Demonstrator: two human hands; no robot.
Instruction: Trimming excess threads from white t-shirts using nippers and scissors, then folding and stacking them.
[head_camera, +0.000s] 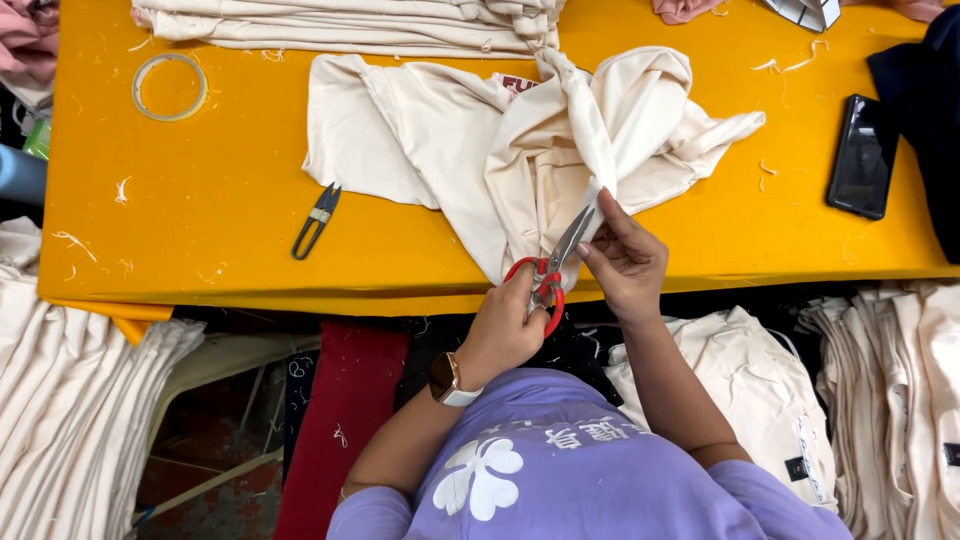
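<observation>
We grip the red-handled scissors (548, 272) in our left hand (505, 325), right hand (628, 258) fingers pinching the cream garment (530, 150) at twelve o'clock; keep fabric taut, snip close.

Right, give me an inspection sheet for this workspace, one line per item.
Surface: yellow table, strewn with pale thread scraps.
Job's things: cream cloth bag bunched on the table, one strap pulled toward the person; red-handled scissors at that strap.
Clutter: small thread snips, tape ring, black phone, stack of folded cream cloth at the far edge.
Grippers: left hand has its grip on the scissors' handles; right hand pinches the strap by the blades.
Cables: nothing seen.
Surroundings: cream cloth piles on both sides below the table, dark cloth at the right edge.
</observation>
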